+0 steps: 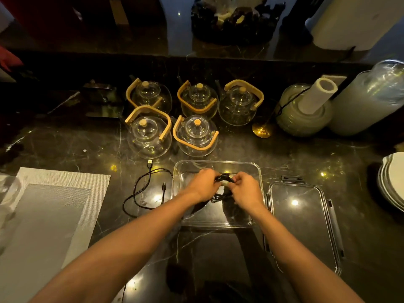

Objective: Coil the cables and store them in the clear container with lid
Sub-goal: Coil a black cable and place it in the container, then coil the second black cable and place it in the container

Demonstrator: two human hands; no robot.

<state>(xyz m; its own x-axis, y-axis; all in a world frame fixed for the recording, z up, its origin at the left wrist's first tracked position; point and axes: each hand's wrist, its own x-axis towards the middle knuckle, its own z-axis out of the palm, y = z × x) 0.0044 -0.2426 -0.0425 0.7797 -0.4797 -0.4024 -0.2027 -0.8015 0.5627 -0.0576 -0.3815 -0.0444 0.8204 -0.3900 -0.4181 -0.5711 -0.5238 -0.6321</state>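
A clear rectangular container [218, 164] sits open on the dark marble counter in front of me. Over it, my left hand [202, 185] and my right hand [248, 189] both grip a bundled black cable [223, 179], its loops hanging between them above the container's inside. Part of the bundle is hidden by my fingers. A second black USB cable [140, 189] lies loose on the counter just left of the container, its plug pointing away from me. The clear lid [303, 217] with grey clips lies flat to the container's right.
Several glass teapots [194, 134] with wooden handles stand just behind the container. A grey placemat [50, 215] lies at the left. Stacked plates [391, 182] sit at the right edge. Jars and a paper roll [317, 99] stand at the back right.
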